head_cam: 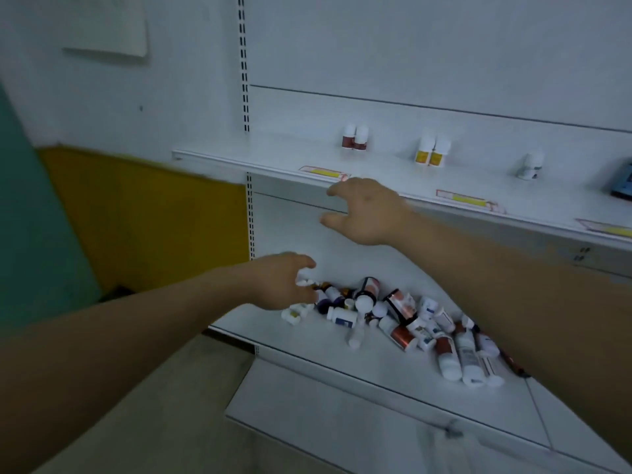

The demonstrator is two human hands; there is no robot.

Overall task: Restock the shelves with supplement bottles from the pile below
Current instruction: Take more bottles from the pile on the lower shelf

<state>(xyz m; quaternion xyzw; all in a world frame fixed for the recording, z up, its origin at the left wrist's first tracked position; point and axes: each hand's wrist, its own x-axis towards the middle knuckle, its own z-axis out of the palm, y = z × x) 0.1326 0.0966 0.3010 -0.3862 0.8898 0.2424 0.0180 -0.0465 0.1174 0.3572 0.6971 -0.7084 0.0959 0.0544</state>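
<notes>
A pile of supplement bottles (403,319) lies on the white lower shelf (307,343), most of them on their sides. My left hand (277,282) hovers at the pile's left end, fingers loosely curled, holding nothing. My right hand (369,213) is in the air just below the upper shelf's front edge, fingers spread and empty. On the upper shelf (273,159) stand two dark-red-labelled bottles (355,136), two yellow-labelled bottles (431,151) and a grey-labelled bottle (530,165).
Price tags (325,173) sit along the upper shelf's front rail. A dark blue box (624,183) shows at the right edge of that shelf. A slotted upright (243,63) runs up the back panel. A yellow and teal wall lies to the left.
</notes>
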